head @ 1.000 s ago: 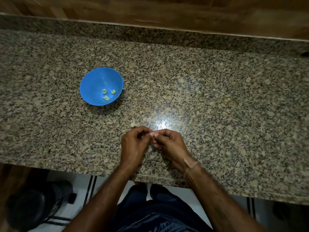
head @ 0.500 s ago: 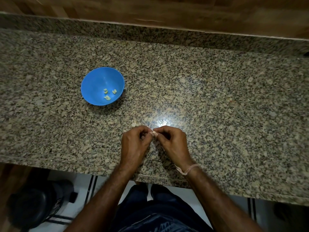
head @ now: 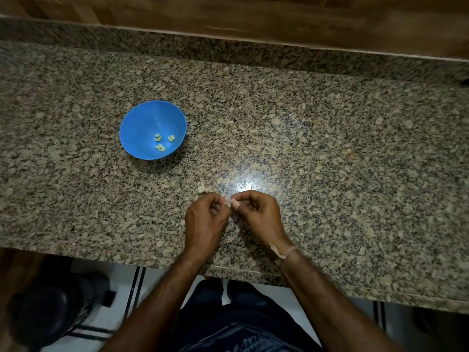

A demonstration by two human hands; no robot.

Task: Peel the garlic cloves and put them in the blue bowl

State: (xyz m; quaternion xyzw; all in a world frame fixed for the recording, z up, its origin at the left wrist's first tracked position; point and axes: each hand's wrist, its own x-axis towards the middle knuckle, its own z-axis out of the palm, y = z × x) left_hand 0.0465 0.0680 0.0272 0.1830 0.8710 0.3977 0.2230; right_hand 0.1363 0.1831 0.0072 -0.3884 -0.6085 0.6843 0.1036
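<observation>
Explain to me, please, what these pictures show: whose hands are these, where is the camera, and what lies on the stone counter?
There is no machine here: a person works with two bare hands. The one camera sits on the person's head and looks forward and down, so the arms enter from below. The left hand and the right hand meet above the granite counter and together pinch one small garlic clove at their fingertips, apparently to peel it. Further back on the left stands the blue bowl with a few peeled cloves inside. A small pale garlic piece lies on the counter just beyond the left hand. A thread bracelet is on the right wrist.
</observation>
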